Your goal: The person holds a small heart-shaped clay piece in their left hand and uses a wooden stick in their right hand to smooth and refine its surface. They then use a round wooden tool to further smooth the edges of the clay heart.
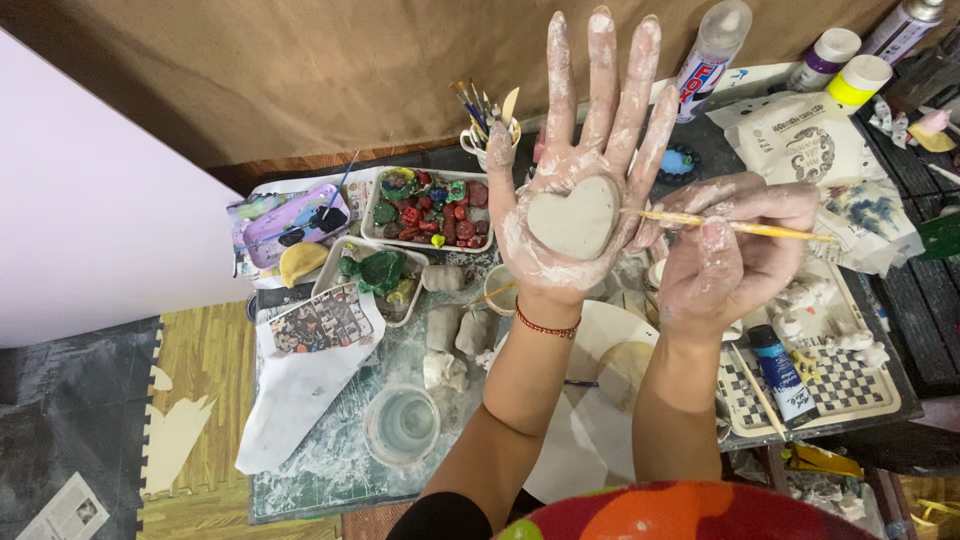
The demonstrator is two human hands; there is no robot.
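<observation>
My left hand (pixel 590 140) is held up flat, palm toward me, fingers spread and smeared with pale clay. A grey clay heart (pixel 573 217) rests on its palm. My right hand (pixel 735 250), also clay-smeared, grips a thin yellow-handled tool or brush (pixel 740 226) whose tip points at the right edge of the heart. A red bead bracelet (pixel 546 325) circles my left wrist.
Below lie grey clay lumps (pixel 455 325), a clear water cup (pixel 402 424), a white tray of painted pieces (pixel 432 210), a cup of brushes (pixel 485 120), a blue paint tube (pixel 782 375) on a checkered tray (pixel 850 385), and bottles (pixel 845 60) at the back right.
</observation>
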